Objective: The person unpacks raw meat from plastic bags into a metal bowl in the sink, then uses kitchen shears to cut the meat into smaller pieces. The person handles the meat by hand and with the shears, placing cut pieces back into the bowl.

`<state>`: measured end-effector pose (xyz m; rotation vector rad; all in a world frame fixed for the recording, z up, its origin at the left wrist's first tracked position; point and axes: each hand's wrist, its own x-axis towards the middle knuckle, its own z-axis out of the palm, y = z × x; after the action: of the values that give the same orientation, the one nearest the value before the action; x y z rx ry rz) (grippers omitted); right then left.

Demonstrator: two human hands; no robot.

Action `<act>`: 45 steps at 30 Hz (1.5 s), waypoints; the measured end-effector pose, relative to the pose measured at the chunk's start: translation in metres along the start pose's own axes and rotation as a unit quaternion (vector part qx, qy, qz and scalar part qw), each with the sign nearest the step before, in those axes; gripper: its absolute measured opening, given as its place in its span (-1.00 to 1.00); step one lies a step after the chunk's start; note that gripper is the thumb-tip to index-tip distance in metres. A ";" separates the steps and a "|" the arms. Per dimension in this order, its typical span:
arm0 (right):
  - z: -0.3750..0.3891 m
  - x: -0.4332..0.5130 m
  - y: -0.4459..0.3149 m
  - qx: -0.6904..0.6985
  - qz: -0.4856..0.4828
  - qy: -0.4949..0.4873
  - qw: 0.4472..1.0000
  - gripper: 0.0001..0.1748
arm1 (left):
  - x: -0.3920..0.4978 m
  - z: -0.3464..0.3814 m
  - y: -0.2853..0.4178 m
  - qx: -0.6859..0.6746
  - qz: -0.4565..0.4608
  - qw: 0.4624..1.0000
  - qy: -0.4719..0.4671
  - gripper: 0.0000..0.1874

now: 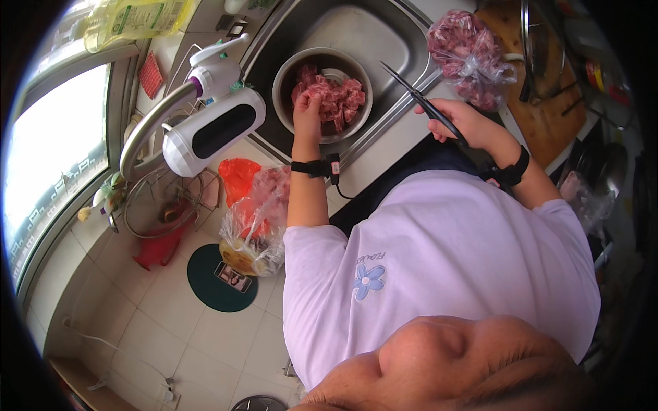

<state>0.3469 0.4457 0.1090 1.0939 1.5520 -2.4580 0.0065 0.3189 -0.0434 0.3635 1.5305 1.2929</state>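
Note:
My left hand [307, 114] reaches into a round metal bowl [280, 105] standing in the sink, its fingers pinching a piece of raw meat [336, 100]. More cut pieces of raw meat lie about it in the bowl. To the right, over the sink's front edge, my right hand [452, 122] holds black scissors [419, 97]; the blades point up and left towards the basin, off the meat, and look closed or nearly so. A tied clear plastic bag of raw meat [457, 43] rests on the counter beyond my right hand.
A white faucet with a curved metal neck [154, 115] rises left of the sink [370, 25]. A clear bag [257, 226], a red bag [239, 177] and a phone [232, 277] on a dark green mat [211, 287] lie at the left. A wooden cutting board [550, 118] is at the right.

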 end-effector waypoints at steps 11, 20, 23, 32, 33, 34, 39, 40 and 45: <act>-0.004 -0.011 0.013 -0.015 0.038 0.022 0.999 -0.52 | 0.053 0.047 -0.043 0.671 0.174 0.703 -0.159 -0.63; -0.021 -0.024 0.019 0.012 0.043 0.055 0.998 -0.53 | 0.109 0.061 -0.046 0.523 -0.250 0.789 -0.203 -0.72; -0.024 -0.023 0.020 0.022 0.033 0.062 0.997 -0.53 | 0.107 0.060 -0.043 0.722 -0.007 0.585 -0.369 -0.60; -0.028 -0.011 0.018 0.008 0.028 0.048 0.998 -0.52 | 0.064 0.044 0.015 0.086 -0.225 0.952 -0.188 -0.82; -0.027 -0.010 0.018 0.006 0.027 0.046 0.999 -0.51 | 0.061 0.038 0.020 -0.020 -0.226 0.960 -0.164 -0.85; -0.026 -0.008 0.017 0.006 0.024 0.043 0.999 -0.51 | 0.058 0.030 0.024 -0.036 -0.192 0.965 -0.174 -0.86; -0.022 -0.002 0.014 -0.004 0.030 0.024 0.999 -0.49 | 0.043 -0.002 0.017 -0.150 -0.099 0.971 -0.156 -0.86; -0.021 -0.001 0.013 -0.010 0.032 0.019 0.999 -0.49 | 0.039 -0.006 0.013 -0.158 -0.074 0.973 -0.153 -0.84; -0.016 0.002 0.012 -0.019 0.038 0.014 0.999 -0.49 | 0.030 -0.018 0.009 0.011 0.045 0.999 -0.027 -0.64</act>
<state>0.3590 0.4534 0.0948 1.1632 1.5278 -2.3659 -0.0243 0.3354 -0.0530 0.4828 1.4989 1.3270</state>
